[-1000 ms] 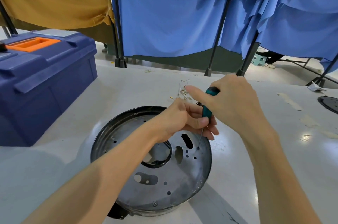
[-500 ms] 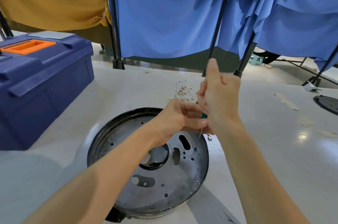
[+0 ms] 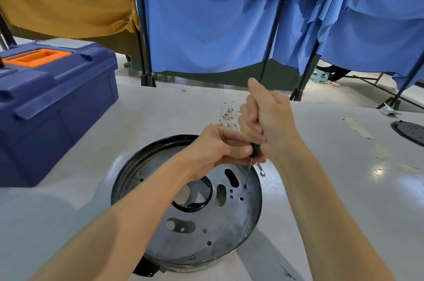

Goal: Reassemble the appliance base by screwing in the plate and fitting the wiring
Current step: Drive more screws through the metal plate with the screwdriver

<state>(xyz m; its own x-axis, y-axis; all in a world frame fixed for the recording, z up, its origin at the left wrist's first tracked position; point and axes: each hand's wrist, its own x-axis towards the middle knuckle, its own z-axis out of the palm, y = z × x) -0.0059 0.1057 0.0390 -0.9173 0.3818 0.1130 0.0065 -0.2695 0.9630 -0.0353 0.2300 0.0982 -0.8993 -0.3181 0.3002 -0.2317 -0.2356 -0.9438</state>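
My right hand point(image 3: 268, 120) has rolled thumb-up, fingers wrapped round the screwdriver point(image 3: 254, 150); left hand point(image 3: 215, 145) pinches its neck — another turn at three o'clock on the plate point(image 3: 229, 223).

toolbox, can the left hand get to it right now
Probably yes: nothing stands between the left hand and the toolbox on the table, though that hand would first have to release the screwdriver.
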